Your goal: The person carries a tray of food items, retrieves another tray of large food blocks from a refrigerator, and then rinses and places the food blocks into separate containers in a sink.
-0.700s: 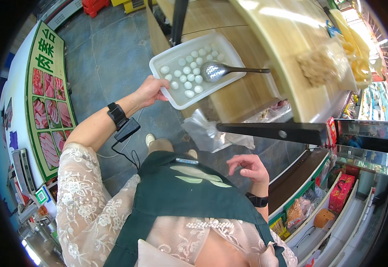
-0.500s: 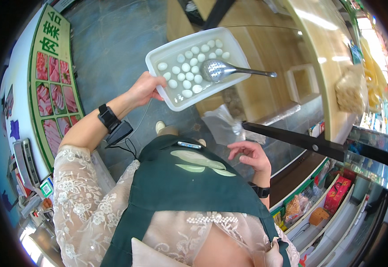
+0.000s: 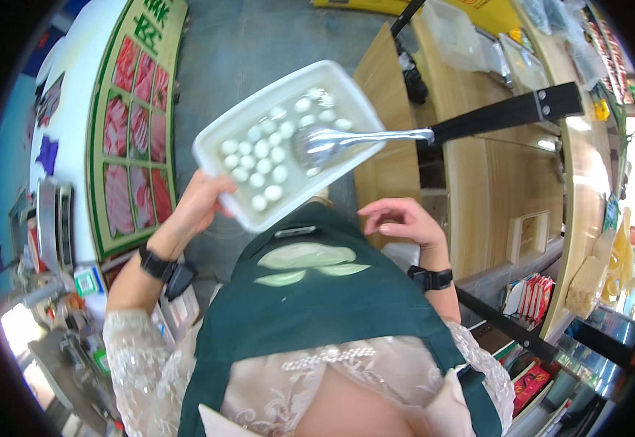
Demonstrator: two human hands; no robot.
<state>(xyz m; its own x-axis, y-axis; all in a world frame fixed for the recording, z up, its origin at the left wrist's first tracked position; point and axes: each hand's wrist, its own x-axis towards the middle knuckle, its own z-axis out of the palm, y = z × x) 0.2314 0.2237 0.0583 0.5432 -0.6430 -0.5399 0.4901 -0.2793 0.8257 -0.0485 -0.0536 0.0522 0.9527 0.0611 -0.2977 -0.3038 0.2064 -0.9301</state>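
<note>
We have the white plastic tub (image 3: 340, 81) out in front of us, over the grey floor (image 3: 237, 36), tilted in our view; whether its far side rests on anything, we cannot tell. Pale eggs (image 3: 261, 149) lie in its liquid, most of them toward the left half, and the bowl of a metal perforated ladle (image 3: 324, 143) sits among them, its handle running out over the right rim. Our left hand (image 3: 201, 200) pinches the tub's near left corner, thumb at the rim. Our right hand (image 3: 408, 221) is apart from the tub, its fingers loosely bent with a gap to the thumb, just beside our dark green apron (image 3: 310, 306). Each wrist wears a black band (image 3: 430, 278). Farther right stands a wooden cabinet (image 3: 492, 182) crossed by a black bar (image 3: 506, 113); to the left, a green-edged panel (image 3: 139, 124) shows meat pictures.
</note>
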